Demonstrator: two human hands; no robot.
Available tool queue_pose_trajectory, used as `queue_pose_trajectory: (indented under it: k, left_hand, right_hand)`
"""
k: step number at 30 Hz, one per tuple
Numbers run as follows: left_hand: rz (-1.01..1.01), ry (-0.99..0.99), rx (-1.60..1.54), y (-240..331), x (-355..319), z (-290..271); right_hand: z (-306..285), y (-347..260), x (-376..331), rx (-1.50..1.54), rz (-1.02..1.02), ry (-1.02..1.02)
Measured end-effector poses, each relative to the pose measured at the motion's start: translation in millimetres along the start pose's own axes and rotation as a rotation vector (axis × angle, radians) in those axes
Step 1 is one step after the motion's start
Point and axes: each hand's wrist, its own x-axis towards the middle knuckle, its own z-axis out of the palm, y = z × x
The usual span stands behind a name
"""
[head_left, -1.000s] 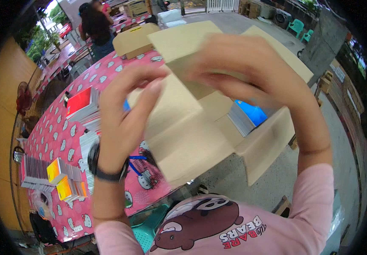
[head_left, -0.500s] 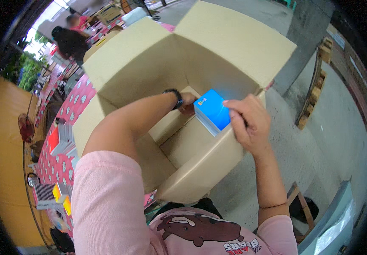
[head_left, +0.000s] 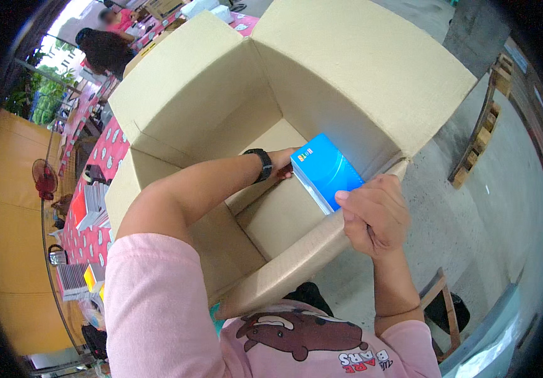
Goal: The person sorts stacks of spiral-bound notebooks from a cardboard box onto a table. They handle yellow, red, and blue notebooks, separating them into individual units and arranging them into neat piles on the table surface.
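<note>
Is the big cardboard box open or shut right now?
Open: the cardboard box has its flaps spread outward, and the blue packet is held inside.

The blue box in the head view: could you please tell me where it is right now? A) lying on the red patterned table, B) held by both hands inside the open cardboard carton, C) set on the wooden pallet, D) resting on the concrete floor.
B: the blue box sits between the left hand and the right hand, within the walls of the open cardboard carton, off the table and the floor.
</note>
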Motion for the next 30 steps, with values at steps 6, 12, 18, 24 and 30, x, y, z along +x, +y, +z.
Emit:
queue_pose_trajectory:
  k: [6,12,18,24,30]
  left_hand:
    - [-0.035,-0.03,-0.049,7.6,-20.9,-0.8]
    - [-0.052,0.007,0.03,18.6,-31.2,6.0]
    - [-0.169,0.003,0.033,27.2,-41.4,8.8]
    - [-0.2,0.003,-0.026,22.2,-35.8,6.4]
    - [-0.165,-0.087,0.012,16.0,-28.5,-1.5]
  right_hand:
    - [2.4,-3.7,-2.3,0.033,-0.023,0.058]
    - [2.3,-5.7,-4.5,-0.007,-0.029,0.062]
    - [6.8,-6.5,-1.6,-0.007,-0.05,0.093]
    - [11.2,-6.8,0.4,-0.02,-0.062,0.127]
    - [7.9,-8.1,0.2,-0.014,-0.054,0.102]
